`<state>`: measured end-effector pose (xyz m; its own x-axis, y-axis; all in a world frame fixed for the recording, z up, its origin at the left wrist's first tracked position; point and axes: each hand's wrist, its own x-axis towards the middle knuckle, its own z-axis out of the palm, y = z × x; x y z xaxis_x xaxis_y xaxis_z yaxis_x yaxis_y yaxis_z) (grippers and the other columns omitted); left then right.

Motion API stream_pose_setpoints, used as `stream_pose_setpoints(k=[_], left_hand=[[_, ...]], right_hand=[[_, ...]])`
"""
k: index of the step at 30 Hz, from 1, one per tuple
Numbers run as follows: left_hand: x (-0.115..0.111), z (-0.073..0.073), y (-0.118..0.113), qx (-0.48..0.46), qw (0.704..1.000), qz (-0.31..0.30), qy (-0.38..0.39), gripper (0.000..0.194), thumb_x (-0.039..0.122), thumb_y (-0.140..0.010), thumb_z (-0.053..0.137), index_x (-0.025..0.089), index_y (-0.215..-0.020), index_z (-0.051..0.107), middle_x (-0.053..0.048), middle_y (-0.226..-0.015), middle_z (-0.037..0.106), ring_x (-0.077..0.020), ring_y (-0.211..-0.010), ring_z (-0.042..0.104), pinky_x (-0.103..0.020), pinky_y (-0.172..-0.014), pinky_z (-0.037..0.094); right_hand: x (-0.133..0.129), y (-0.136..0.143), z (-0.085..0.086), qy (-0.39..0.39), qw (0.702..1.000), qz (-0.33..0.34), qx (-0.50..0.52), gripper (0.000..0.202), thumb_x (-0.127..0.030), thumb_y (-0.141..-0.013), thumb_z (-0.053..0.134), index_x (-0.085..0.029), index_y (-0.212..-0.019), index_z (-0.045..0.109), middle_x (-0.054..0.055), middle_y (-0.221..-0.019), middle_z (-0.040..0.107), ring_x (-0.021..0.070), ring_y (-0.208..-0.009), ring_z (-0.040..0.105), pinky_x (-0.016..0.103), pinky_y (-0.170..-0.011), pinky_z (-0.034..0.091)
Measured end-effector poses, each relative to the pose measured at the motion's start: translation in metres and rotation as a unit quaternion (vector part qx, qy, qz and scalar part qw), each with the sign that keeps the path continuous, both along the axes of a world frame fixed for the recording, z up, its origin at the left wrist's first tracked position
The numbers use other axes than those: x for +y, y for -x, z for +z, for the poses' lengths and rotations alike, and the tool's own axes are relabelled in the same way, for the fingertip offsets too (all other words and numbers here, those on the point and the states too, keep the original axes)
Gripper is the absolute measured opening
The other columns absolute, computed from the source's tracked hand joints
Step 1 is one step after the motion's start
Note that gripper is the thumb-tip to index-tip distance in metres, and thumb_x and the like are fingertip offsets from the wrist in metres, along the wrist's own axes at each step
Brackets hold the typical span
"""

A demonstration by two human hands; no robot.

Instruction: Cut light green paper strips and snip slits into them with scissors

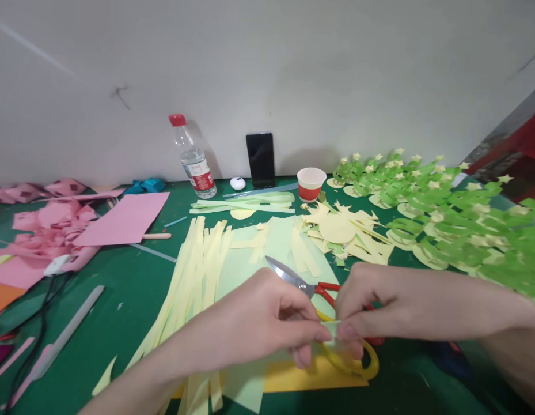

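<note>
Between the fingertips of both hands is a small pale green paper piece (pixel 331 328). My left hand (pixel 284 323) pinches its left end, and my right hand (pixel 357 311) pinches its right end. Behind and below them lie scissors (pixel 293 278) with red and yellow handles, partly hidden by the hands. Pale yellow paper strips (pixel 207 253) spread to the left over light green sheets (pixel 236 276). An orange-yellow sheet (pixel 310 374) shows beneath the hands.
A bottle (pixel 198 167), a phone (pixel 261 161) and a paper cup (pixel 311 183) stand along the wall. Yellow cutouts (pixel 340 227) lie behind my right hand. Green paper trees (pixel 457 225) fill the right side. Pink paper (pixel 124 219) and a cable (pixel 42 323) are at left.
</note>
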<state>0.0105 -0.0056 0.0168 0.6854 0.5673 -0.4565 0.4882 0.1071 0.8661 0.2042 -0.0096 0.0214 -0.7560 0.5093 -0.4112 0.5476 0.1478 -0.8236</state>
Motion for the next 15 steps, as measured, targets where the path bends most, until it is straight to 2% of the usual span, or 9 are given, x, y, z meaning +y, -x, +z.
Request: stream_pose_setpoints(k=[3, 5, 9, 12, 15], left_hand=[[0.005, 0.004, 0.003, 0.009, 1.000, -0.003, -0.016, 0.022, 0.024, -0.077, 0.059, 0.014, -0.058, 0.061, 0.005, -0.051, 0.057, -0.0040, -0.043, 0.036, -0.014, -0.043, 0.028], [0.008, 0.006, 0.006, 0.009, 1.000, -0.001, -0.021, 0.023, 0.023, -0.077, 0.059, 0.014, -0.057, 0.061, 0.004, -0.052, 0.059, -0.0041, -0.045, 0.039, -0.013, -0.046, 0.031], [0.010, 0.007, 0.010, -0.005, 1.000, 0.011, -0.014, 0.022, 0.023, -0.077, 0.058, 0.014, -0.057, 0.062, 0.004, -0.050, 0.060, -0.0046, -0.045, 0.043, -0.013, -0.049, 0.036], [0.010, 0.007, 0.012, -0.008, 1.000, 0.007, -0.024, 0.024, 0.024, -0.078, 0.057, 0.014, -0.057, 0.062, 0.004, -0.049, 0.060, -0.0045, -0.042, 0.039, -0.013, -0.046, 0.034], [0.011, 0.007, 0.012, 0.008, 0.999, 0.001, -0.037, 0.027, 0.027, -0.080, 0.054, 0.015, -0.057, 0.062, 0.003, -0.050, 0.061, -0.0051, -0.043, 0.039, -0.014, -0.047, 0.033]], right_hand=[[0.010, -0.009, 0.003, 0.046, 0.998, -0.011, 0.034, 0.031, -0.022, -0.085, 0.048, -0.013, -0.068, 0.072, -0.001, -0.056, 0.056, 0.0073, -0.053, 0.045, 0.017, -0.053, 0.037], [0.016, -0.017, 0.003, 0.058, 0.997, -0.008, 0.046, 0.031, -0.023, -0.084, 0.049, -0.012, -0.068, 0.073, -0.001, -0.054, 0.055, 0.0068, -0.051, 0.045, 0.017, -0.055, 0.039], [0.027, -0.033, -0.003, 0.083, 0.993, 0.026, 0.078, 0.039, -0.038, -0.082, 0.052, -0.008, -0.070, 0.074, 0.002, -0.053, 0.058, 0.0077, -0.047, 0.044, 0.019, -0.051, 0.039], [0.035, -0.041, -0.006, 0.079, 0.993, 0.044, 0.076, 0.047, -0.046, -0.082, 0.051, -0.007, -0.070, 0.074, 0.003, -0.052, 0.058, 0.0083, -0.045, 0.041, 0.020, -0.045, 0.033], [0.037, -0.041, -0.003, 0.029, 0.998, 0.054, 0.031, 0.043, -0.042, -0.084, 0.049, -0.009, -0.073, 0.074, 0.004, -0.057, 0.061, 0.0096, -0.050, 0.047, 0.021, -0.048, 0.035]])
